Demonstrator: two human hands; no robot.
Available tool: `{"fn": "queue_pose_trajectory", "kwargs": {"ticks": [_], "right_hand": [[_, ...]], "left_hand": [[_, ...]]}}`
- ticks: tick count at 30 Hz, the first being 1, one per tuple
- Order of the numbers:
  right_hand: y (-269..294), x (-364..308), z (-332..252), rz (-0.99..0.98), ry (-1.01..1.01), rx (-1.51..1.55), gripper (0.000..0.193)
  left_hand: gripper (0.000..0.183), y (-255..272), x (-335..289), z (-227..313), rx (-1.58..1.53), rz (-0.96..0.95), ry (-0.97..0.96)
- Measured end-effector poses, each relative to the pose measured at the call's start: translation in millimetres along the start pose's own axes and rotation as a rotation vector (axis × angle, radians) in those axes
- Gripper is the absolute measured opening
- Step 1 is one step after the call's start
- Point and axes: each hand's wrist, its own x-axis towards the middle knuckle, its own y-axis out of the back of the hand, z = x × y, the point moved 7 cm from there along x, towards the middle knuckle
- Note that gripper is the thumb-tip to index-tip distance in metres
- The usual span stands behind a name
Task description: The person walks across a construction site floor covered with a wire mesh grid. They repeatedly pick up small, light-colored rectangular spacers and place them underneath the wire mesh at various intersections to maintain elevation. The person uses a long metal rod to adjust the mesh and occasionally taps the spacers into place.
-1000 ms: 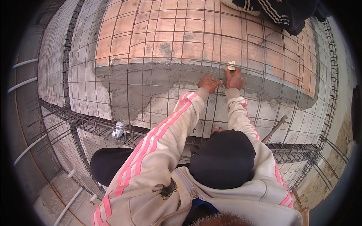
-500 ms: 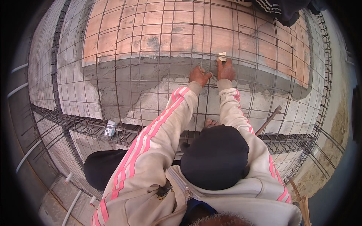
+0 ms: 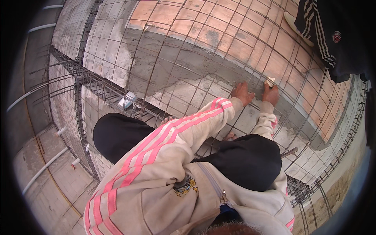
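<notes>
I crouch on a grid of steel rebar mesh (image 3: 168, 58) laid over grey concrete and orange brick. My left hand (image 3: 241, 93) rests on the mesh with fingers bent around a bar. My right hand (image 3: 270, 94) is just beside it and pinches a small pale block (image 3: 270, 81) against the mesh. Both arms are in a beige jacket with pink stripes, and my black-trousered knees fill the lower middle.
Another person in black trousers with white stripes (image 3: 319, 31) stands on the mesh at the top right. A rebar beam cage (image 3: 94, 84) runs across the left. A small white object (image 3: 127, 100) lies in the mesh. White pipes (image 3: 43, 168) lie at the lower left.
The view has swung, so my hands now appear further right. Both hands stay together on the same spot of mesh, the right one still on the pale block.
</notes>
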Motion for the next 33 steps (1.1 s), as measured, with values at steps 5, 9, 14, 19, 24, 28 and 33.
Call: {"fn": "queue_pose_trajectory", "kwargs": {"ticks": [5, 9, 14, 19, 24, 28, 33], "right_hand": [[5.2, 3.6, -3.3, 0.029, 0.046, -0.082, 0.053], [12.8, 7.5, -6.4, 0.023, 0.082, -0.194, 0.057], [12.0, 6.9, -7.0, -0.014, 0.102, -0.182, 0.059], [23.7, 2.3, 0.1, -0.023, 0.094, -0.086, 0.054], [66.2, -45.3, 48.2, -0.031, -0.04, 0.194, 0.047], [114.4, -126.0, 125.5, 0.133, -0.154, 0.175, 0.032], [157.7, -213.6, 208.5, 0.359, -0.27, -0.28, 0.049]], "left_hand": [[0.061, 12.9, -26.9, 17.0, 0.106, 0.056, -0.3], [0.052, 15.4, -41.4, 31.0, 0.296, 0.077, -0.55], [0.048, 14.3, -41.8, 27.0, 0.373, 0.049, -0.582], [0.055, 39.8, -30.4, 47.1, 0.469, 0.19, -0.69], [0.061, 52.4, 3.9, 73.7, 0.525, 0.225, -0.737], [0.07, 6.3, 21.4, 83.9, 0.595, 0.13, -0.867], [0.075, -25.1, 41.5, 69.0, 0.712, 0.099, -0.809]]}}
